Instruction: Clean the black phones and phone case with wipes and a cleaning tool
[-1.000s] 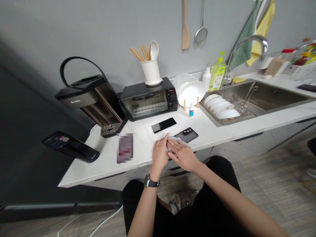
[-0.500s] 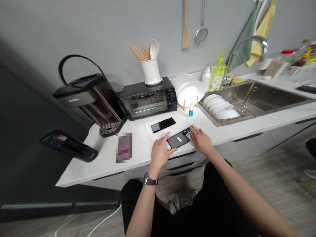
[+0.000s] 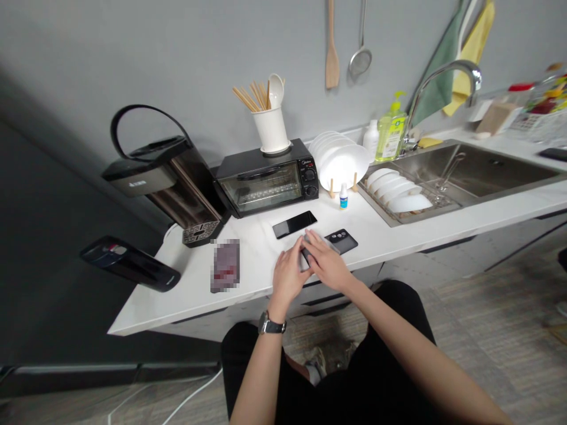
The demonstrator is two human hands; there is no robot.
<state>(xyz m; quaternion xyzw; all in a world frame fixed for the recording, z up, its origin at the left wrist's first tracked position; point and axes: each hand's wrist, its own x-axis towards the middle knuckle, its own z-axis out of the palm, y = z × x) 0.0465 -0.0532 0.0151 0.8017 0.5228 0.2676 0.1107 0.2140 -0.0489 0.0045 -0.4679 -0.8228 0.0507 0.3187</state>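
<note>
A dark phone (image 3: 348,239) lies back up near the counter's front edge, its camera lenses toward the right. At its left end, my left hand (image 3: 289,273) grips the edge with thumb and fingers around the corner. Flat across the left part of the phone's back, my right hand (image 3: 326,262) presses on a thin pale cloth, mostly hidden under the fingers. The fingertips of both hands meet. Just behind lies a second phone (image 3: 295,224), black glass upward. Farther back stands a small white bottle with a blue label (image 3: 344,198).
At the back are a toaster oven (image 3: 266,183), a utensil holder (image 3: 271,130) and racked white plates (image 3: 339,162). A sink (image 3: 487,171) lies right, beside racked bowls (image 3: 407,200). Left are a tall dark appliance (image 3: 177,195), a dark bottle-shaped object (image 3: 133,264) and a blurred-out item (image 3: 225,265).
My right hand has slid left along the phone's back from the camera end toward my left hand, uncovering the lenses. My left hand keeps its place at the phone's left end.
</note>
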